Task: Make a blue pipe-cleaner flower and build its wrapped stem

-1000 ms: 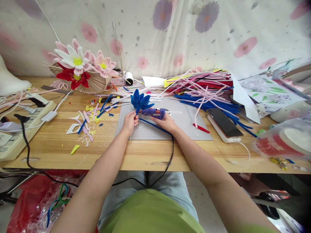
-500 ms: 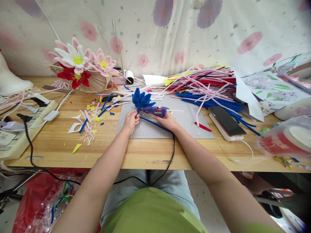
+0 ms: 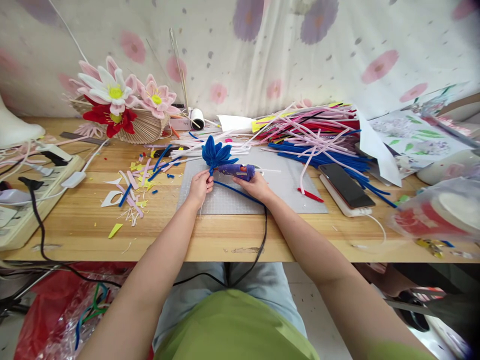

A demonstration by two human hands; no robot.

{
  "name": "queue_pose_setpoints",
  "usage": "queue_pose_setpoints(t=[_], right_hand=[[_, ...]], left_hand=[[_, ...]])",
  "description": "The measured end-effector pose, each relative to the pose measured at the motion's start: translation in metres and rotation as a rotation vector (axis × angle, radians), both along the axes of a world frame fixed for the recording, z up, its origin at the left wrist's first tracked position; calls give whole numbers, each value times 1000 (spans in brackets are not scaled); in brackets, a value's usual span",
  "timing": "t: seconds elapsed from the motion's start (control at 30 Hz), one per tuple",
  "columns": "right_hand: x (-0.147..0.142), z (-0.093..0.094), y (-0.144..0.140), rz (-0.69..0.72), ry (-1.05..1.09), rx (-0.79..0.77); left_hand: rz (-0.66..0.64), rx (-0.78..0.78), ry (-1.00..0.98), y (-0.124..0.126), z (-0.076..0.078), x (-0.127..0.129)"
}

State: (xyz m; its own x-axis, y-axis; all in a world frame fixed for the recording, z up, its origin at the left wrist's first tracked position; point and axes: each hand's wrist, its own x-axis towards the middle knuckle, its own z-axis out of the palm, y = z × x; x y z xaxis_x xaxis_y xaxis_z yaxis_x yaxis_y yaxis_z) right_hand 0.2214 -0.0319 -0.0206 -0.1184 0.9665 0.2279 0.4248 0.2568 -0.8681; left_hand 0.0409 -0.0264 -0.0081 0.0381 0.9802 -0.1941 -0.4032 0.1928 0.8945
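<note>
1. Head view: the left hand pinches the stem of a blue flower made of fuzzy craft wire, fingers closed around it just under the petals.
2. The flower stands upright above the near left part of a grey cutting mat, in the middle of a wooden table.
3. The right hand grips a purple glue gun, fingers wrapped around its handle. The nozzle points left and sits just beside the flower's base.
4. A black cord runs from the gun over the table's near edge.
5. Behind the mat lies a heap of pink, blue and red craft wires.
6. A black phone lies right of the mat.
7. At the far left, a basket holds finished pink, white and red flowers.
8. Cut scraps are scattered left of the mat.
</note>
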Motion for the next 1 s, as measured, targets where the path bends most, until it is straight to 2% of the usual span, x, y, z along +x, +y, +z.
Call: queue_pose_setpoints(t=[0.13,0.3,0.43,0.53,0.67,0.73,0.87,1.0], right_hand=[[2,-2,2,-32,-3,23],[0,3,-2,68,22,-2],[-1,5,-2,-8,4,-6],[2,9,-3,9,74,-2],[18,22,-7,19,196,-114],[32,29,-9,-37,287,-151],[68,33,-3,-192,454,-35],[94,22,10,-421,358,-7]], left_hand=[[-12,10,4,-1,1,0],[4,1,-2,-1,1,0],[-8,-2,-5,-2,2,0],[-11,2,-8,-2,2,-1],[-22,21,-14,-2,3,-3],[-15,34,-19,-1,3,-4],[17,60,-39,0,2,-7],[46,67,-50,3,1,-9]])
